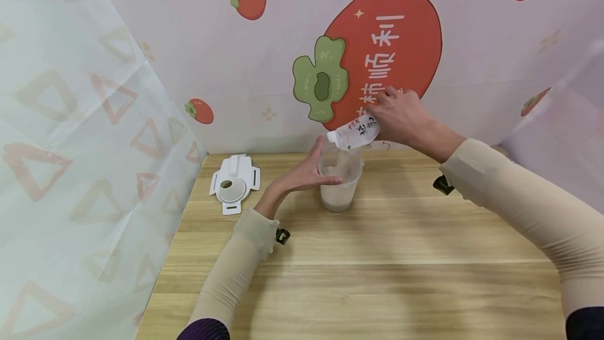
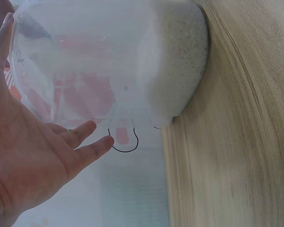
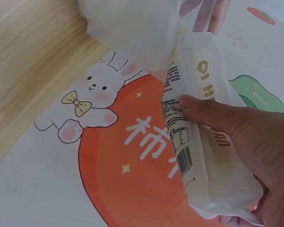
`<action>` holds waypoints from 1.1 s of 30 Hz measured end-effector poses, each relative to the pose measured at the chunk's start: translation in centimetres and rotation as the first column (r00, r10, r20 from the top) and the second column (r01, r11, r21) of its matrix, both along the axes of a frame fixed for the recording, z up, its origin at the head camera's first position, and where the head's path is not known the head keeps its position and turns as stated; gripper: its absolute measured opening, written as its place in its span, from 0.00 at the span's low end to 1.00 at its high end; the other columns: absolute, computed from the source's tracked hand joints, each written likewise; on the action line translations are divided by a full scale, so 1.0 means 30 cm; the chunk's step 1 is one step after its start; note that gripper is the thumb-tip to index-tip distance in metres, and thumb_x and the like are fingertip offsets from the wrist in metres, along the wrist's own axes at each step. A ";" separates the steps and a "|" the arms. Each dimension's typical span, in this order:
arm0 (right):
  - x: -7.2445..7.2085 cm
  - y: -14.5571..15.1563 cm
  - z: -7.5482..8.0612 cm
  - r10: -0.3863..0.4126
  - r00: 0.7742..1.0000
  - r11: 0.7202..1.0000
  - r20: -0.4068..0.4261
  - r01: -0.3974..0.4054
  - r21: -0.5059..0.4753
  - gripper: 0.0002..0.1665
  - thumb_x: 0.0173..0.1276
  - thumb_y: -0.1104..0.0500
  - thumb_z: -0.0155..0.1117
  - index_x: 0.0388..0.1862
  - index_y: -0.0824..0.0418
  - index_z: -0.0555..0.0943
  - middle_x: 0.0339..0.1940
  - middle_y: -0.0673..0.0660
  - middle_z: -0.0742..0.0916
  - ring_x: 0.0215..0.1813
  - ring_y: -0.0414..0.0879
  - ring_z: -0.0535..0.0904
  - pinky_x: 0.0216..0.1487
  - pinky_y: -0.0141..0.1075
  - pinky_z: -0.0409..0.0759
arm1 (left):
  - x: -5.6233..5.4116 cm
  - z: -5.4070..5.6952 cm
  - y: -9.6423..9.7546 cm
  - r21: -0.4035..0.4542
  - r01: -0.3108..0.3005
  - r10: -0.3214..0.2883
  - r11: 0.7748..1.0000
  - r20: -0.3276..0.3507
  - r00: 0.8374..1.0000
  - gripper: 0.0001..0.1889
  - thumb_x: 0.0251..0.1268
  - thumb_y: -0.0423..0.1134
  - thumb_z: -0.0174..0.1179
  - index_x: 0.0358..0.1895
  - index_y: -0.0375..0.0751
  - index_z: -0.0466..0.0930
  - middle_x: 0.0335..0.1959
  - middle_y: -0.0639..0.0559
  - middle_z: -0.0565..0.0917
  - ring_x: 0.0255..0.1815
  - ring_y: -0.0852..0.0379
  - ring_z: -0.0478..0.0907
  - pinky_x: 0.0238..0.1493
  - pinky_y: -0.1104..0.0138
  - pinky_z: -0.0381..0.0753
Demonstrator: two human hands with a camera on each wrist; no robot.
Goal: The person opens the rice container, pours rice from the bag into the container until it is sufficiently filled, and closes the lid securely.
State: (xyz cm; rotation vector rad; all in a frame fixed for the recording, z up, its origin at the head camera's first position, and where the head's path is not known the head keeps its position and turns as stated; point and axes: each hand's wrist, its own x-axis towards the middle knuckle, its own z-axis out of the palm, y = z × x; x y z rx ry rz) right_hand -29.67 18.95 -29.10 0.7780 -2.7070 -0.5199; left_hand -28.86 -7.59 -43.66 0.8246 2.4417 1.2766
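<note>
A translucent plastic container (image 1: 341,191) stands upright on the table, with pale grains like rice (image 2: 182,56) in its lower part. My left hand (image 1: 305,173) holds it near the rim, thumb on one side and fingers spread round the other. Above the opening, my right hand (image 1: 407,117) grips a white printed bag (image 1: 357,132), thumb across its face in the right wrist view. The bag is tilted, its mouth end lower and toward the left. A pale stream shows below it inside the container. The bag's contents are hidden.
On the wooden table (image 1: 377,277), a white plastic lid (image 1: 235,182) with slotted side flaps and a round raised part lies to the left. A printed wall covering (image 1: 264,62) stands directly behind the container. Another pale covering (image 1: 85,135) borders the left side.
</note>
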 end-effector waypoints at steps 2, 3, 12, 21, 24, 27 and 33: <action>0.000 -0.003 0.002 0.000 1.000 1.000 -0.001 0.000 0.001 0.46 0.52 0.40 0.86 0.67 0.58 0.82 0.58 0.68 0.86 0.53 0.65 0.81 0.40 0.60 0.88 | 0.001 0.003 0.000 -0.001 0.001 -0.001 1.000 0.000 1.000 0.70 0.62 0.57 0.75 0.87 0.50 0.21 0.89 0.50 0.26 0.89 0.50 0.32 0.86 0.50 0.44; 0.000 -0.005 0.002 0.001 1.000 1.000 -0.002 -0.001 0.002 0.46 0.52 0.40 0.86 0.67 0.58 0.82 0.58 0.68 0.86 0.53 0.65 0.81 0.40 0.59 0.88 | 0.001 0.004 0.000 -0.002 0.000 0.000 1.000 -0.001 1.000 0.70 0.62 0.57 0.75 0.87 0.50 0.21 0.89 0.50 0.27 0.89 0.50 0.32 0.86 0.50 0.44; 0.002 -0.020 0.008 -0.016 1.000 1.000 0.021 0.015 0.025 0.43 0.55 0.41 0.85 0.65 0.60 0.83 0.58 0.69 0.85 0.57 0.66 0.79 0.42 0.60 0.87 | 0.002 0.004 0.000 0.001 -0.005 0.005 1.000 -0.001 1.000 0.70 0.62 0.57 0.75 0.87 0.48 0.21 0.88 0.51 0.26 0.89 0.50 0.33 0.86 0.50 0.45; 0.005 -0.033 0.008 -0.004 1.000 0.999 -0.004 0.004 0.048 0.40 0.55 0.41 0.85 0.62 0.60 0.84 0.57 0.69 0.85 0.60 0.65 0.79 0.47 0.60 0.87 | 0.003 0.004 0.000 0.003 -0.001 0.001 1.000 0.006 1.000 0.71 0.62 0.57 0.75 0.86 0.44 0.22 0.88 0.49 0.27 0.89 0.49 0.33 0.85 0.49 0.45; 0.004 -0.036 0.007 0.000 1.000 0.999 -0.014 0.000 0.046 0.41 0.54 0.42 0.85 0.62 0.60 0.84 0.56 0.69 0.85 0.60 0.65 0.79 0.47 0.60 0.87 | 0.002 0.001 0.000 0.002 -0.001 0.001 1.000 0.006 1.000 0.71 0.62 0.57 0.75 0.86 0.45 0.22 0.88 0.49 0.27 0.89 0.49 0.33 0.85 0.50 0.45; 0.004 -0.037 0.006 0.005 1.000 0.999 -0.026 -0.004 0.051 0.42 0.53 0.42 0.86 0.62 0.60 0.84 0.57 0.69 0.85 0.60 0.65 0.79 0.48 0.60 0.87 | -0.001 -0.004 0.001 0.002 0.002 -0.002 1.000 0.005 1.000 0.70 0.62 0.57 0.75 0.86 0.45 0.22 0.88 0.49 0.26 0.89 0.49 0.33 0.85 0.49 0.45; 0.006 -0.038 0.010 0.017 0.998 0.998 -0.062 -0.013 0.068 0.41 0.53 0.44 0.86 0.63 0.61 0.83 0.58 0.70 0.85 0.59 0.65 0.79 0.51 0.60 0.86 | -0.002 -0.004 0.002 0.007 0.000 0.000 1.000 0.007 1.000 0.70 0.62 0.57 0.75 0.86 0.45 0.22 0.89 0.50 0.27 0.89 0.49 0.33 0.85 0.49 0.45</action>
